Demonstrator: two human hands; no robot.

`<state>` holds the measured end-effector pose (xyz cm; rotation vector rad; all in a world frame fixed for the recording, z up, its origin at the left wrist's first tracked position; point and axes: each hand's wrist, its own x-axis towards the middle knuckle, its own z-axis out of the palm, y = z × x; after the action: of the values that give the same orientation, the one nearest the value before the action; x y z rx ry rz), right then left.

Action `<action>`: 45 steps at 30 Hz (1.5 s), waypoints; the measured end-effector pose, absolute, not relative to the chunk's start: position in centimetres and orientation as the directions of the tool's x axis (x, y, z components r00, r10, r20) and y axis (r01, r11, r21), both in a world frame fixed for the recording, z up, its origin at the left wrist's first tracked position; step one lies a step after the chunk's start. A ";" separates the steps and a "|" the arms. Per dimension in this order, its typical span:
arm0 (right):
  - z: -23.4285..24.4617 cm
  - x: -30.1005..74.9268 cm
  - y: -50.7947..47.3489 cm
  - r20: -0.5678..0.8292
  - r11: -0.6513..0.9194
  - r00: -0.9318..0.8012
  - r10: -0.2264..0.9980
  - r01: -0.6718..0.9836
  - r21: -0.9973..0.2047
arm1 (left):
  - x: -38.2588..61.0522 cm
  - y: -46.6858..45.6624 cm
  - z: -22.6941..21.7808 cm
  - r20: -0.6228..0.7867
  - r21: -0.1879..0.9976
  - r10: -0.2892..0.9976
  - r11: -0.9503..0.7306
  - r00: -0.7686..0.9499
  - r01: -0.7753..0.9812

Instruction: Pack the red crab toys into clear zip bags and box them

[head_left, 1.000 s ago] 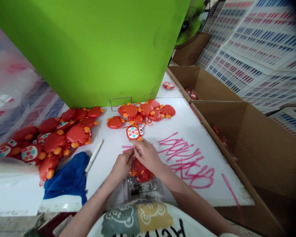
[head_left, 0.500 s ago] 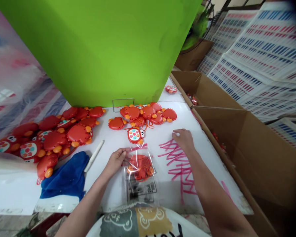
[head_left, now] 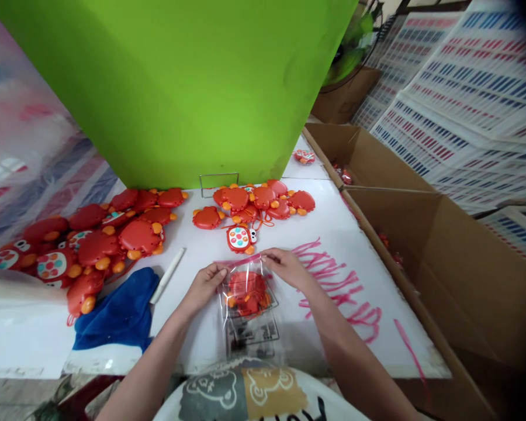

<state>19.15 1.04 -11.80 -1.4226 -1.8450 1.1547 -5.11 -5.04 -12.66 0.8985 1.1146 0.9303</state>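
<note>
A clear plastic bag [head_left: 249, 304] with a red crab toy inside lies on the white table [head_left: 289, 234] right in front of me. My left hand [head_left: 205, 285] pinches the bag's top left corner. My right hand [head_left: 287, 268] pinches its top right corner. Just beyond the bag lies a loose crab toy [head_left: 240, 238] face up, showing coloured buttons.
Piles of red crab toys lie at the left [head_left: 87, 245] and behind the bag [head_left: 258, 202]. A white marker [head_left: 168, 275] and blue cloth [head_left: 118, 313] sit to the left. A green board [head_left: 179, 88] stands behind. Open cardboard boxes [head_left: 421, 234] line the right edge.
My right hand had reached out to the right over the pink scribbles half a second ago; it has come back to the bag's top right corner. The left hand stayed on the bag.
</note>
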 end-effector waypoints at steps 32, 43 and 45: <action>-9.6 20.9 -0.3 -0.129 -0.068 -0.257 0.958 0.232 -0.970 | -4.4 -5.1 -12.6 -0.322 0.947 0.947 0.322 0.016 0.007; -4.8 25.8 1.2 0.683 0.251 0.391 0.617 0.724 -0.642 | -1.2 -5.9 -11.0 -0.158 0.413 0.976 -0.071 0.149 0.908; -6.2 23.0 1.8 0.580 0.285 0.160 0.799 0.748 -0.599 | -0.7 -5.9 -11.0 -0.184 0.318 0.970 -0.093 0.158 0.943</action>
<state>23.05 1.78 -6.15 -1.4616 -1.5848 0.0657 -0.68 -5.92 -10.95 2.0829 1.8268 0.1026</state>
